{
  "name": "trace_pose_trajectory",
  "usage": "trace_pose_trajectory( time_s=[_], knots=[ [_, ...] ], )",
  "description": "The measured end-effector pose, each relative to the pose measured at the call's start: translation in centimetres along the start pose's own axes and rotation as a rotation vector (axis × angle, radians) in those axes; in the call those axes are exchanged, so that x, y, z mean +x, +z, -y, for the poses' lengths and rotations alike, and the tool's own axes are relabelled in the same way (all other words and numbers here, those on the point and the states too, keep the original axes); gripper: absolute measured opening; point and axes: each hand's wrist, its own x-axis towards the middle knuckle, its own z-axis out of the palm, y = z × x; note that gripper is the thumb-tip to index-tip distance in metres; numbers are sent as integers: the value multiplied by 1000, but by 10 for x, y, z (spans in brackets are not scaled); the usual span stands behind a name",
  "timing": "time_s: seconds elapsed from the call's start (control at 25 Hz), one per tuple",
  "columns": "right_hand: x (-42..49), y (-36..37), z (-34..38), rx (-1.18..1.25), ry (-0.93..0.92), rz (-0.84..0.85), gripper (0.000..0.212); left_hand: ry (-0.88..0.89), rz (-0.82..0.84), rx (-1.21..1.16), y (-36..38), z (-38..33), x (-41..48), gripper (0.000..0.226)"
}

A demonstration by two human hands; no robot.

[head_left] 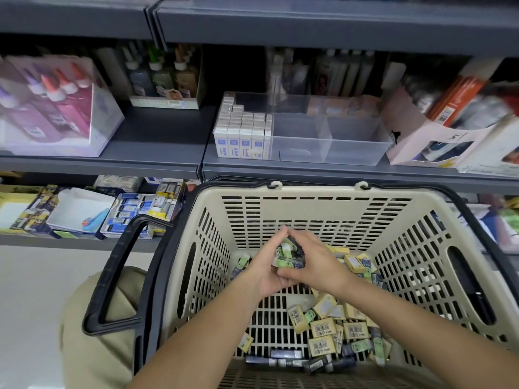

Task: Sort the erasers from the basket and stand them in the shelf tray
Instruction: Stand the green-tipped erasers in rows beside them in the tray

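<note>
Two hands meet in the middle of the frame, low inside the beige shopping basket (317,192). My left hand (265,276) cups a small stack of green-sleeved erasers (290,258) from below. My right hand (316,263) curls over them from the other side, so both grip the one bundle, fingertips touching at its top. I cannot count the pieces.

Many more loose erasers (323,329), yellow, green and dark, lie flat on the basket floor toward the lower right of the frame.

What matters for the coming move is direction. The clear shelf tray (351,153) sits straight up the frame from my hands, just beyond the basket's far rim. Its left section is packed with upright white erasers (240,136). The middle compartment (300,136) lies almost directly above the bundle, and I see little or nothing in it. My right hand looks marginally nearer to it.

As far as I can tell, the held erasers lie with their long axes across the frame. I judge they will need turning on end before they go in, then a lift up and over the rim.
</note>
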Motion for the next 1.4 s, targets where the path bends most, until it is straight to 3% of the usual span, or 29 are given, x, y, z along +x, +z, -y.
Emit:
trace_pose_trajectory(
  time_s=[0.16,0.32,0.48,0.68,0.8,0.88,0.96,1.08,1.24,1.4],
  knots=[
    [-7,-25,4,-16,-37,-89,87,97,53,88,22,-12,-14,45],
    [-11,-44,8,-3,-36,-284,44,213,99,103,37,-25,-28,30],
    [-13,-54,15,-19,-133,-271,31,345,25,224,42,-38,-37,9],
    [-14,-62,23,-75,-168,-206,23,532,-44,369,46,-53,-49,19],
    [-9,-83,25,93,-81,-248,12,650,-98,466,46,-77,-58,23],
    [-1,-99,31,332,-40,-269,14,721,-117,532,49,-93,-63,25],
    [12,-113,42,420,-84,-282,21,803,-121,577,52,-108,-65,30],
    [44,-133,58,208,-158,-366,20,877,-135,576,55,-128,-62,33],
    [98,-158,77,116,-93,-470,16,897,-233,564,47,-145,-51,31],
    [135,-159,84,-145,-10,-337,20,899,-267,542,37,-152,-41,33]
  ],
)
